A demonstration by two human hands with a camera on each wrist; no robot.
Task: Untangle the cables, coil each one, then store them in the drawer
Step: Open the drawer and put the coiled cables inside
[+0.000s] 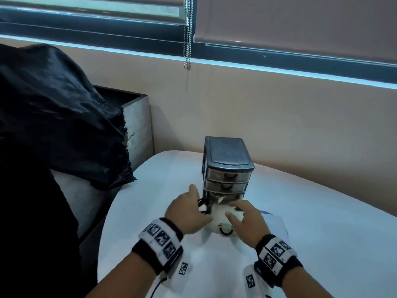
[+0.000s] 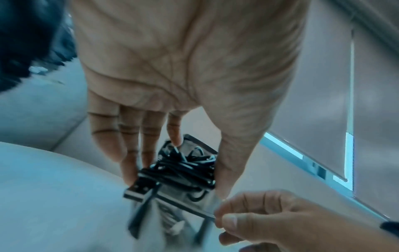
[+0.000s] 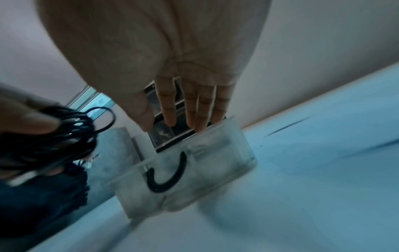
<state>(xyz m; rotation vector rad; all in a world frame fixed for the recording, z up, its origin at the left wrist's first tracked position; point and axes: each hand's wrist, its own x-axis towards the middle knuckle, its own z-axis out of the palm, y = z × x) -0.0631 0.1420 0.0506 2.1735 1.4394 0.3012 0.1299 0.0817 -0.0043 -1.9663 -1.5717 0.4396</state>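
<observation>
Black coiled cable (image 2: pixel 183 168) is gripped in the left hand (image 1: pixel 189 214) over the pulled-out drawer (image 3: pixel 190 168); right hand (image 1: pixel 247 220), fingers straight, steadies it. Next: drop the coil in.

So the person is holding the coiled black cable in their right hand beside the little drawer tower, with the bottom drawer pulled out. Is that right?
Not quite: the coiled black cable is in the left hand, as the left wrist view shows. The right hand holds nothing; its straight fingers reach over the pulled-out bottom drawer of the drawer tower. The rest stands.
</observation>
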